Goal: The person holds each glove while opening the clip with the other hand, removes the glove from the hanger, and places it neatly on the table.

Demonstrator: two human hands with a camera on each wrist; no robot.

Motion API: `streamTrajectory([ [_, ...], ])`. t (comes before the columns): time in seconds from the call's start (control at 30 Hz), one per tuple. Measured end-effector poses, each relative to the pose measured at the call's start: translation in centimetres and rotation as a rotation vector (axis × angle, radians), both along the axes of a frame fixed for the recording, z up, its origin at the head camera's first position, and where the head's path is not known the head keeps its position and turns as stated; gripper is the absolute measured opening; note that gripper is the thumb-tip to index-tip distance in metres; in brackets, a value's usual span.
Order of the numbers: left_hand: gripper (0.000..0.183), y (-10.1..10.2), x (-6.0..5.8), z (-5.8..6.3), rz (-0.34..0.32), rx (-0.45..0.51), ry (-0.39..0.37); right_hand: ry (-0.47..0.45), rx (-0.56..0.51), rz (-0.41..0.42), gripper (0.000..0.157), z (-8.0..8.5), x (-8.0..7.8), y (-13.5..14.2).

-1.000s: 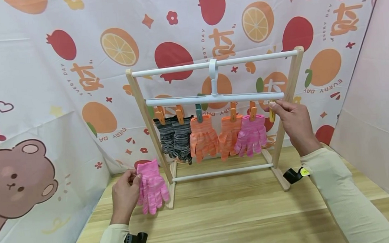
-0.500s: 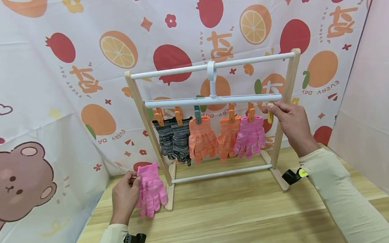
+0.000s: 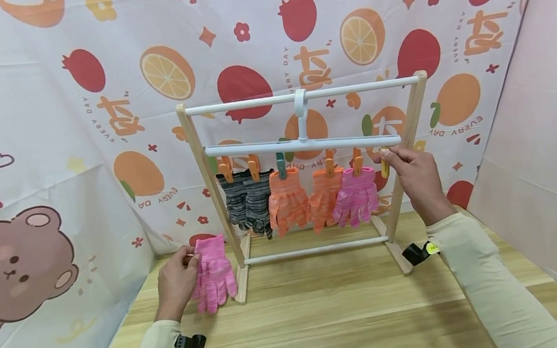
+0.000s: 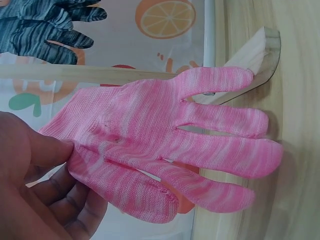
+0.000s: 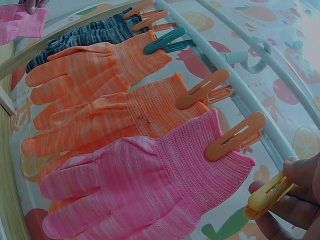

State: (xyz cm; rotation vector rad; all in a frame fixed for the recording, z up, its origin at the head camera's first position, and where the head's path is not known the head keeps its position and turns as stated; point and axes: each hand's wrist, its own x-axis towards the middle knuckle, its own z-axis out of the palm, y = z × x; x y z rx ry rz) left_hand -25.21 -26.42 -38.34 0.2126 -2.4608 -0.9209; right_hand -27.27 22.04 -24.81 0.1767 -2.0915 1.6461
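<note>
My left hand (image 3: 176, 282) pinches a pink knitted glove (image 4: 145, 120) near its cuff, left of the rack; the glove's fingers hang down. At the hanger's right end, my right hand (image 3: 415, 179) pinches a yellow clothespin (image 5: 270, 194) between thumb and fingers. Beside it, a second pink glove (image 5: 145, 180) hangs from an orange clothespin (image 5: 236, 137). Further left hang two orange gloves (image 3: 288, 200), one under a green clothespin (image 3: 281, 166), and two dark grey striped gloves (image 3: 257, 199) under orange clothespins. All are below the white hanger (image 3: 348, 142).
The hanger hooks over the top bar (image 3: 245, 104) of a wooden-sided rack (image 3: 201, 163), whose lower bar (image 3: 312, 253) runs near the wood-grain table (image 3: 315, 310). A fruit-print cloth (image 3: 168, 21) covers the back, and a bear-print cloth (image 3: 25, 264) the left.
The view has shifted slightly, so the rack sits a little lower and further left. Both hands keep their holds on the pink glove and the yellow clothespin.
</note>
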Motion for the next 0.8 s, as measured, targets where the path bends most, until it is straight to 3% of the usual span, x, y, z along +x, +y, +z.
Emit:
streamTrajectory([
  [0.8, 0.02, -1.1, -1.2, -0.9, -0.013, -0.027, -0.063, 0.026, 0.041, 0.012, 0.048, -0.2, 0.0, -0.2],
])
